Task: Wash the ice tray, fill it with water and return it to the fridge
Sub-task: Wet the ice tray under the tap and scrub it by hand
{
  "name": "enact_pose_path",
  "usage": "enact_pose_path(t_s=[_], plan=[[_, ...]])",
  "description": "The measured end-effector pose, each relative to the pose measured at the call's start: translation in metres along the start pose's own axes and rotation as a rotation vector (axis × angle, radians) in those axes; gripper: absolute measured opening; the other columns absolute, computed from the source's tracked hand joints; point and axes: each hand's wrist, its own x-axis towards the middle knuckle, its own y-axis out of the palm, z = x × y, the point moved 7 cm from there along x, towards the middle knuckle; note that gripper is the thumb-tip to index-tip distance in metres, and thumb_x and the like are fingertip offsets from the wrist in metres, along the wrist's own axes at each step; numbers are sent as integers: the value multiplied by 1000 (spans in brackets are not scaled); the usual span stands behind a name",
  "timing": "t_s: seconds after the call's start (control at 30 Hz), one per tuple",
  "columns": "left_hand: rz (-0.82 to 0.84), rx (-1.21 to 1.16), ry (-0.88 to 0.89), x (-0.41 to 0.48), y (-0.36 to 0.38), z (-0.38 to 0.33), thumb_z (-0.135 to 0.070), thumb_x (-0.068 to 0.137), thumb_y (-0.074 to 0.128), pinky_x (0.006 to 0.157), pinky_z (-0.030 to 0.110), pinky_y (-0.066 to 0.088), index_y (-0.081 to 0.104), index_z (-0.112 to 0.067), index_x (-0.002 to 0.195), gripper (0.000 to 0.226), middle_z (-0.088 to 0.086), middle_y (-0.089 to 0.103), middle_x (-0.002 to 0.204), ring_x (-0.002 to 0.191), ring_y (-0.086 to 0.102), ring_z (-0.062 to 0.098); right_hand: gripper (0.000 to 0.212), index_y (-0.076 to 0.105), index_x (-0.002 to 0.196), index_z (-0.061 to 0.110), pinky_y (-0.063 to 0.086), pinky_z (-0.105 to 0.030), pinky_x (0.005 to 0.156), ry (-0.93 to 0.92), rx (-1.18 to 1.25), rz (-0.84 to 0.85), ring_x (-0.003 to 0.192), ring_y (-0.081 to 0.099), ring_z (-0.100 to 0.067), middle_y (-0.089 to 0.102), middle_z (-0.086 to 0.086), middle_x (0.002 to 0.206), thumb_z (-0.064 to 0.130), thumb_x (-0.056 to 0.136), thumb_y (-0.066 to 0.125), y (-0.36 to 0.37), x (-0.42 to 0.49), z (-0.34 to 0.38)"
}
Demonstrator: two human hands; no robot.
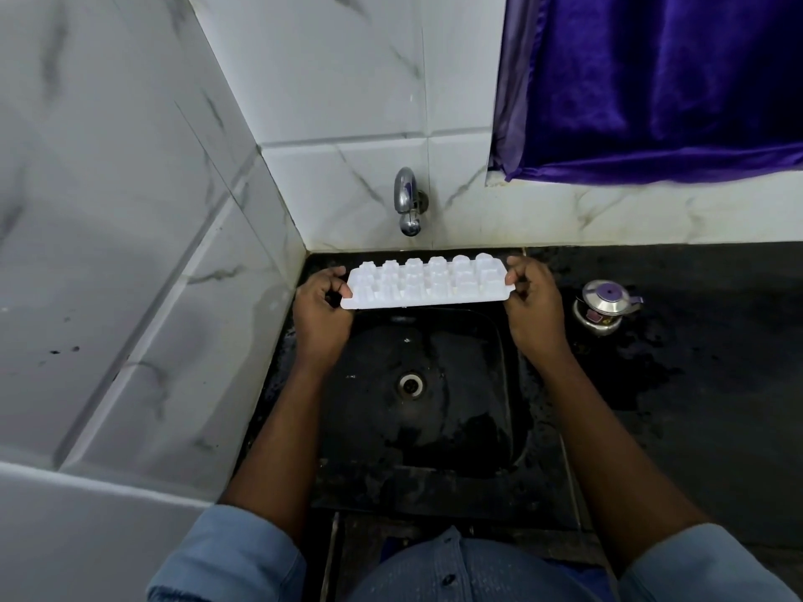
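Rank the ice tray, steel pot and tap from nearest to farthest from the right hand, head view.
1. Ice tray, its right end gripped by the right hand.
2. Steel pot, on the counter just right.
3. Tap, on the back wall, leftward.

The ice tray [423,284] above the back edge of the sink [478,362] is white plastic, half clear and smooth, with a soft shine. The sink is black and smooth, glossy where it is wet; of which material, I cannot tell. The drain ring [410,384] in its middle is bright metal. The tap [407,202] behind the sink is chromed metal, like a mirror. The counter [717,319] right of the sink is black, with wet glossy patches. The small pot [604,308] just right of the sink is polished steel. The wall tiles [347,102] behind the sink are glossy white with grey veins. The curtain [652,80] above and right of the sink is purple cloth with a satin sheen. My sleeves [230,558] are matt pale blue cloth.
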Motion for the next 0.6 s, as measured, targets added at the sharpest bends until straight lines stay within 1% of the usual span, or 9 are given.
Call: enact_pose_path(t_s=[0.1,0.13,0.2,0.23,0.27,0.37,0.4,0.5,0.6], plan=[[26,29,-10,-3,0,2,6,77,77,99,47,57,64,-19,72,28,2,72,116,116,68,9,39,56,91,15,44,-12,90,-3,-16,9,107,57,4,54,-3,119,-23,79,52,2,-2,0],[39,33,-22,-3,0,5,6,76,76,101,47,57,64,-21,71,31,2,72,117,117,68,10,40,56,91,17,47,-17,91,3,-13,24,107,59,1,56,-2,118,-21,80,53,3,-2,-2],[70,18,-85,-1,1,15,8,75,76,105,49,55,65,-27,70,37,1,73,119,118,69,15,42,55,91,29,54,-39,90,34,15,59,106,65,-14,63,-4,116,-13,84,56,5,-2,-8],[89,-3,-125,-1,3,19,9,75,76,106,50,55,66,-29,70,39,0,73,119,118,69,17,43,54,90,35,55,-46,86,65,37,76,102,67,-21,67,-4,114,-7,85,56,6,-2,-11],[104,-24,-162,-2,4,21,10,76,77,105,50,55,67,-28,71,40,0,74,118,116,70,18,43,54,88,39,55,-45,79,93,45,90,95,67,-24,69,-3,111,-4,87,57,6,-2,-12],[104,-105,-233,-4,7,21,14,82,77,98,42,59,67,-20,82,35,5,77,109,103,73,20,45,55,86,40,52,-22,65,115,71,108,76,64,-19,66,1,92,-4,95,61,8,-1,-8],[102,-138,-239,-4,8,19,15,84,75,94,38,59,66,-17,86,34,8,77,104,97,71,20,45,56,87,42,51,-19,63,113,81,114,74,63,-18,64,2,89,-2,97,63,9,0,-6],[78,-179,-232,-1,11,15,15,85,74,86,34,57,66,-8,98,27,12,73,98,91,68,19,47,58,91,53,51,-25,62,149,86,120,74,62,-16,63,7,91,7,98,67,12,0,-11],[67,-232,-285,0,16,18,16,91,67,79,26,59,65,-6,114,32,4,74,98,88,70,14,27,63,104,47,54,-37,69,211,75,84,80,62,-16,60,14,89,22,94,71,14,-1,-22]])
